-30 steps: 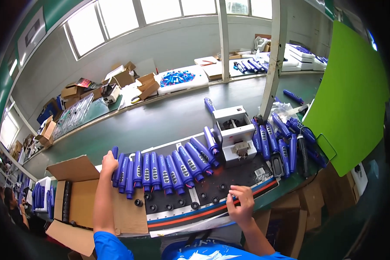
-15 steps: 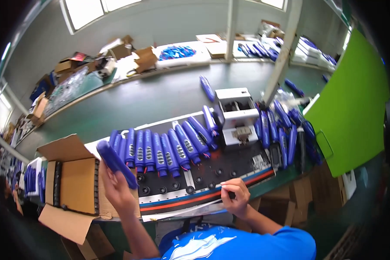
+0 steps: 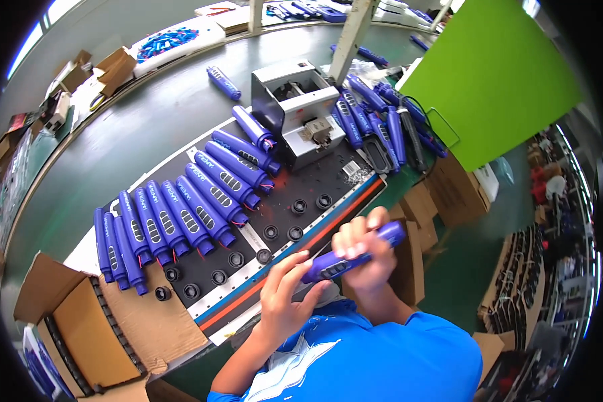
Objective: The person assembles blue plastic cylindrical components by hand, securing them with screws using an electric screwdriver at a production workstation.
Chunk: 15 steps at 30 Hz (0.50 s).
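Right hand: grip closed, fingers curled over a purple tubular handle housing. Left hand, half-curled, straddles its left end; firm contact cannot be told.

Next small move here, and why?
Perhaps move the left hand to a black ring: the right hand has its fingers wrapped round the tube, the left is only at one end, and loose rings lie nearby on the mat.
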Each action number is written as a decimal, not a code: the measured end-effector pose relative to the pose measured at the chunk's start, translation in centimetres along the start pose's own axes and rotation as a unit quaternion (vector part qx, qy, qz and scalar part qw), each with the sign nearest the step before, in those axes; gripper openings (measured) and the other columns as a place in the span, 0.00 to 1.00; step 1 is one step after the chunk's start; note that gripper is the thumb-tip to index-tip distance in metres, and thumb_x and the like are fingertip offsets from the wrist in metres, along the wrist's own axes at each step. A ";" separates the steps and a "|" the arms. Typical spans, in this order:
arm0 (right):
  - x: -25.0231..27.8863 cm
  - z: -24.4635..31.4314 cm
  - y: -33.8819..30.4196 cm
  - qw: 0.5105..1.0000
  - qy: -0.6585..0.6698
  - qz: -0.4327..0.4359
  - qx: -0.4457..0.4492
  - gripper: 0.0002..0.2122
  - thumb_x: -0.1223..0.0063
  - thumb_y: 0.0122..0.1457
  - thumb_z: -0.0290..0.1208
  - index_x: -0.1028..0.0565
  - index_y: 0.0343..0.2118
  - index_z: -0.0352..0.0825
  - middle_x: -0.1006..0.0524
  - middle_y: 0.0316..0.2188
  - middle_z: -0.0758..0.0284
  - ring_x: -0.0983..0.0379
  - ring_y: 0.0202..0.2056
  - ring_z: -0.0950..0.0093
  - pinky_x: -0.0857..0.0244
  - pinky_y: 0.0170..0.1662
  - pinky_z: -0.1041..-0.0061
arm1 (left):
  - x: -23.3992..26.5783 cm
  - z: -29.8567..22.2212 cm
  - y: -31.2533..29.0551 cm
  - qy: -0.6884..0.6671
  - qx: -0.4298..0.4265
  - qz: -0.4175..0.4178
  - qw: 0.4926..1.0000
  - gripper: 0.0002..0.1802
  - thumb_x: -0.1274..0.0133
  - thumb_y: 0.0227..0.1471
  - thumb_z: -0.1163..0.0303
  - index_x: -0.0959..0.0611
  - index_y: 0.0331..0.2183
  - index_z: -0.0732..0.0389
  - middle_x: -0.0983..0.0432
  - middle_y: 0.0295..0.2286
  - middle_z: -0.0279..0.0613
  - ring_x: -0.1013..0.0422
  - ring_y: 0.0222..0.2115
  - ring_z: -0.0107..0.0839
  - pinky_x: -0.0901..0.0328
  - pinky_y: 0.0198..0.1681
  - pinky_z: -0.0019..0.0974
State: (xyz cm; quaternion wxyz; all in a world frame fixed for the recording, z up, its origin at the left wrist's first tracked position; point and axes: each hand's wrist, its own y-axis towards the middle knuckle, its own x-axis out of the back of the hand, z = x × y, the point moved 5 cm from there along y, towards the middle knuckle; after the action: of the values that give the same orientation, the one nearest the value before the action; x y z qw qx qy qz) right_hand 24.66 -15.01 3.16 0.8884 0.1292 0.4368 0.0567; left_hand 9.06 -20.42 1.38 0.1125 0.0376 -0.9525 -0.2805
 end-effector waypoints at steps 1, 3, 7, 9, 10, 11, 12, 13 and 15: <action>0.5 1.1 0.2 0.999 0.032 0.012 0.011 0.07 0.47 0.63 0.32 0.34 0.34 0.39 0.32 0.21 0.72 0.32 0.25 0.78 0.34 0.33 0.73 | -0.6 0.2 0.2 -0.044 0.029 0.045 0.998 0.26 0.30 0.44 0.72 0.20 0.45 0.66 0.21 0.40 0.52 0.22 0.39 0.45 0.27 0.43 0.39; 0.9 3.3 0.1 0.995 0.088 0.030 0.028 0.10 0.48 0.64 0.39 0.32 0.32 0.39 0.33 0.21 0.73 0.34 0.25 0.80 0.37 0.33 0.75 | -2.5 1.1 -0.7 -0.202 0.148 0.125 0.960 0.26 0.31 0.45 0.75 0.21 0.47 0.69 0.22 0.42 0.51 0.24 0.43 0.37 0.30 0.48 0.37; 0.5 5.4 0.1 0.984 0.141 0.094 0.048 0.12 0.49 0.63 0.41 0.30 0.32 0.37 0.31 0.22 0.72 0.31 0.27 0.77 0.37 0.36 0.73 | -3.6 0.4 0.2 -0.343 0.163 0.115 0.918 0.27 0.32 0.46 0.80 0.23 0.48 0.72 0.25 0.43 0.47 0.26 0.46 0.34 0.32 0.54 0.36; 0.8 5.9 0.2 0.980 0.158 0.112 0.047 0.11 0.49 0.62 0.40 0.30 0.31 0.37 0.30 0.22 0.72 0.31 0.27 0.77 0.36 0.36 0.73 | -3.6 0.2 0.5 -0.345 0.161 0.116 0.917 0.26 0.32 0.46 0.80 0.23 0.48 0.72 0.25 0.43 0.47 0.26 0.46 0.34 0.32 0.54 0.36; 0.9 6.0 0.3 0.974 0.180 0.133 0.043 0.11 0.50 0.62 0.40 0.30 0.31 0.37 0.30 0.22 0.72 0.30 0.27 0.78 0.36 0.36 0.73 | -3.6 0.1 0.6 -0.341 0.153 0.125 0.919 0.26 0.32 0.45 0.80 0.22 0.47 0.71 0.25 0.43 0.48 0.26 0.46 0.34 0.31 0.53 0.36; 1.2 5.9 0.6 0.971 0.184 0.145 0.038 0.10 0.51 0.62 0.38 0.31 0.31 0.37 0.29 0.21 0.71 0.30 0.26 0.78 0.36 0.36 0.73 | -3.8 0.2 0.8 -0.334 0.144 0.132 0.922 0.26 0.31 0.45 0.79 0.21 0.47 0.71 0.25 0.43 0.49 0.26 0.46 0.35 0.31 0.53 0.36; 1.5 6.0 0.9 0.971 0.185 0.147 0.034 0.10 0.51 0.62 0.38 0.31 0.31 0.37 0.29 0.21 0.71 0.30 0.26 0.78 0.36 0.36 0.73 | -4.1 0.5 0.8 -0.334 0.144 0.128 0.923 0.26 0.31 0.45 0.79 0.21 0.47 0.71 0.25 0.43 0.49 0.26 0.46 0.35 0.31 0.53 0.36; 1.8 6.1 1.3 0.974 0.176 0.139 0.027 0.09 0.51 0.62 0.38 0.31 0.31 0.37 0.29 0.21 0.71 0.30 0.26 0.78 0.36 0.36 0.73 | -4.2 0.7 0.8 -0.300 0.115 0.115 0.940 0.26 0.31 0.44 0.78 0.20 0.47 0.70 0.23 0.43 0.49 0.25 0.45 0.35 0.30 0.52 0.36; 2.8 5.9 2.4 0.976 0.173 0.133 0.011 0.09 0.51 0.62 0.38 0.32 0.31 0.37 0.30 0.20 0.71 0.30 0.26 0.78 0.36 0.35 0.73 | -3.9 0.5 1.6 -0.184 0.054 0.091 0.977 0.26 0.31 0.45 0.75 0.18 0.48 0.66 0.20 0.40 0.51 0.22 0.40 0.36 0.28 0.46 0.34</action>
State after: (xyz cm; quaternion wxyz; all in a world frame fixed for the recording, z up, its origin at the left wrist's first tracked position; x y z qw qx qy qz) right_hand 31.09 -13.21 5.15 0.7823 0.1836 0.5638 0.1909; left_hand 12.76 -18.31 1.10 -0.0420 -0.0954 -0.9701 -0.2191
